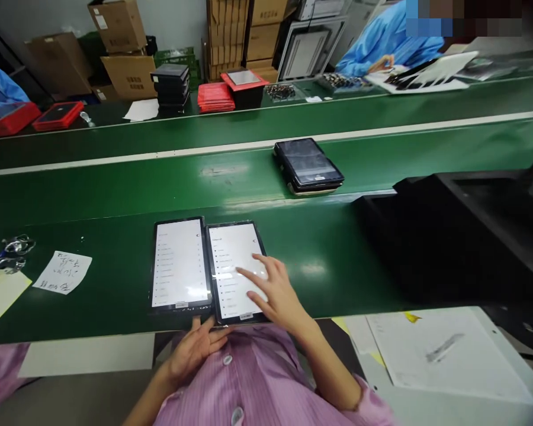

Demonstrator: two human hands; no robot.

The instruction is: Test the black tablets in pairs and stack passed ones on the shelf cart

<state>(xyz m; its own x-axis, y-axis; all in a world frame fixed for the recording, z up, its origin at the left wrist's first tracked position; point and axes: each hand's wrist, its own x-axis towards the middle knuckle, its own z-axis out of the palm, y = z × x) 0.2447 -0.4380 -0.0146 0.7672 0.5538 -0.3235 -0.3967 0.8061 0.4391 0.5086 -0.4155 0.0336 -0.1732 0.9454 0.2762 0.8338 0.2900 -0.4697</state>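
Note:
Two tablets with lit white screens lie side by side at the bench's front edge, the left tablet (180,263) and the right tablet (231,284). Both show a list of lines. Over the right tablet's screen my right hand (278,293) is spread, its index fingertip at the middle of the list; whether it touches the glass I cannot tell. Palm up, my left hand (199,346) is at the bench edge just below the tablets, fingers apart and holding nothing. A stack of dark tablets (308,163) rests on the green belt beyond.
A handwritten note (64,272) and yellow paper (2,296) lie left. Black bins (448,236) stand right, above papers (448,349) on a lower surface. Across the belt are red trays (215,97), a black stack (172,89) and people in blue sleeves.

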